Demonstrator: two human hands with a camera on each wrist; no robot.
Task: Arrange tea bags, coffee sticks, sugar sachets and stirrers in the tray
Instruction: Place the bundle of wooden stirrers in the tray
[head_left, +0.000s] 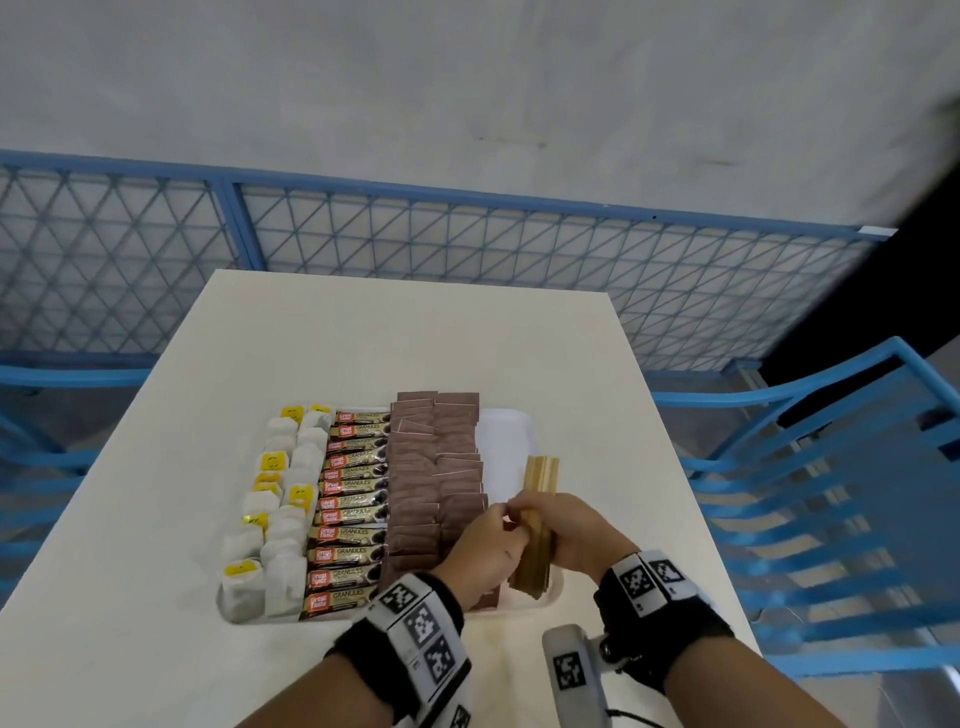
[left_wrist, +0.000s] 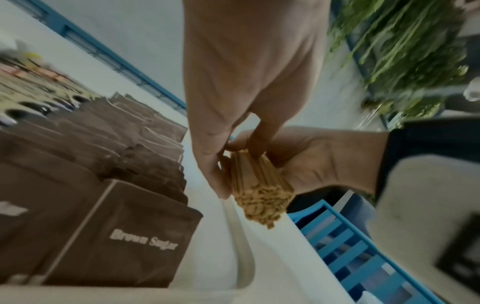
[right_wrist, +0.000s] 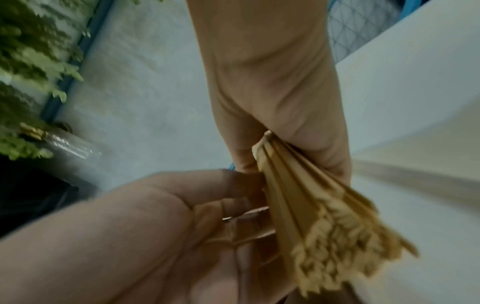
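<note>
A white tray (head_left: 511, 434) lies on the table. From left to right it holds tea bags (head_left: 280, 499), coffee sticks (head_left: 350, 514) and brown sugar sachets (head_left: 436, 467); its right strip is bare. Over that strip both hands hold one bundle of wooden stirrers (head_left: 540, 475), which lies lengthwise and tilts slightly. My left hand (head_left: 498, 525) pinches the bundle from the left, and my right hand (head_left: 550, 519) wraps it from the right. The left wrist view shows the stirrers' ends (left_wrist: 259, 197) just above the tray's rim (left_wrist: 241, 246), beside the sugar sachets (left_wrist: 116, 164). In the right wrist view the stirrers (right_wrist: 324, 216) fan out.
The tray sits on a white table (head_left: 415, 338), near its front edge. A blue slatted chair (head_left: 831, 493) stands close to the table's right side. A blue mesh fence (head_left: 467, 244) runs behind the table.
</note>
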